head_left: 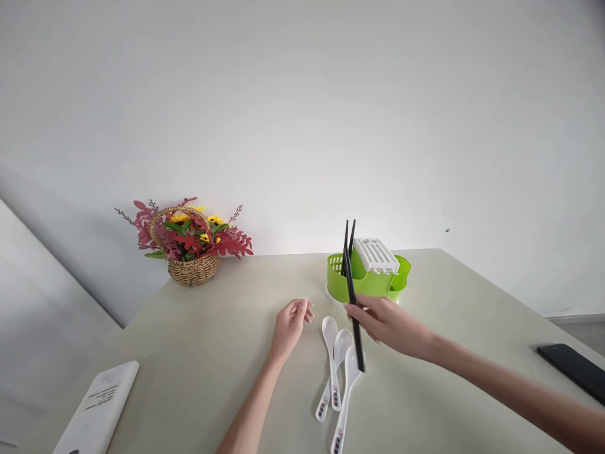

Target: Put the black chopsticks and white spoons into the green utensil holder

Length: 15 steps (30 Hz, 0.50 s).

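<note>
My right hand [385, 323] is closed around black chopsticks [353, 299], tilted, in front of the green cutlery holder [338, 289]. I cannot tell whether one or two are in it. Inside the holder's left, slotted compartment stand two more black chopsticks [352, 234]. Three white spoons lie partly overlapping on the table: a left one [329, 328], a middle one [343, 342] and a front one [348, 388], whose bowl is partly behind the held chopsticks. Left of the spoons, my left hand [289, 325] rests with its fingers curled in and nothing visible in them.
A white slotted rack [377, 257] tops the holder. At the back left stands a wicker basket [193, 271] of red and yellow flowers. A white box-like object [101, 403] lies at the front left, a black phone [574, 371] at the right edge. The wall borders the table [198, 353] behind.
</note>
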{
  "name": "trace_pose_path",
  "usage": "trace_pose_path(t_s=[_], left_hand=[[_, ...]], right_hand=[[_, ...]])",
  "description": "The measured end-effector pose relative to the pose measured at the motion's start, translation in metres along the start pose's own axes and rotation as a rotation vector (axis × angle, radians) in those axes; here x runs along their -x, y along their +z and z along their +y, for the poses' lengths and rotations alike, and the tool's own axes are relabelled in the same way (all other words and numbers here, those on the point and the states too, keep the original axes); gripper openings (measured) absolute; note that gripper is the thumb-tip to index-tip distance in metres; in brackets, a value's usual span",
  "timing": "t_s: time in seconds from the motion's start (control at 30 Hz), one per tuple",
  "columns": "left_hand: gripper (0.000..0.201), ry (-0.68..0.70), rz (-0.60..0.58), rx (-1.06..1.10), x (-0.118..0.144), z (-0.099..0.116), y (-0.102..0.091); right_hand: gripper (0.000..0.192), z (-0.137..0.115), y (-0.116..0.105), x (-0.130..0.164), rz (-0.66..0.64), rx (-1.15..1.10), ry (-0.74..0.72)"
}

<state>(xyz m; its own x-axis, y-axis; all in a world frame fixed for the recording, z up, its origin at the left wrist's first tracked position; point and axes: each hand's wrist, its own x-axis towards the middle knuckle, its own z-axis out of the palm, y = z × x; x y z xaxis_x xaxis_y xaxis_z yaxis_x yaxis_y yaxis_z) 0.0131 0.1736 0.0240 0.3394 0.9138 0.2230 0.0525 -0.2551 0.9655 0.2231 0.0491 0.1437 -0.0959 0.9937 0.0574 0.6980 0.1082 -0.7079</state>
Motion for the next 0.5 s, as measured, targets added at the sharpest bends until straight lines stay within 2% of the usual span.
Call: trace_pose_path(t_s=[0.1,0.2,0.33,0.5], left_hand=[[0.046,-0.013,0.003,0.068,-0.003,0.003,-0.003],[0.047,-0.026,0.028,0.081,-0.004,0.009,-0.007],[0.047,-0.003,-0.003,0.058,0.0,0.016,-0.01],[0.055,0.128,-0.084,-0.075,0.008,0.02,0.0]], right_hand=[[0.043,-0.025,0.007,-0.016,0.062,-0.061,-0.12],[0.045,-0.034,0.023,-0.028,0.088,-0.07,-0.227],[0.046,-0.026,0.045,-0.041,0.107,-0.035,-0.313],[0.04,-0.007,0.054,-0.057,0.113,0.042,-0.287]])
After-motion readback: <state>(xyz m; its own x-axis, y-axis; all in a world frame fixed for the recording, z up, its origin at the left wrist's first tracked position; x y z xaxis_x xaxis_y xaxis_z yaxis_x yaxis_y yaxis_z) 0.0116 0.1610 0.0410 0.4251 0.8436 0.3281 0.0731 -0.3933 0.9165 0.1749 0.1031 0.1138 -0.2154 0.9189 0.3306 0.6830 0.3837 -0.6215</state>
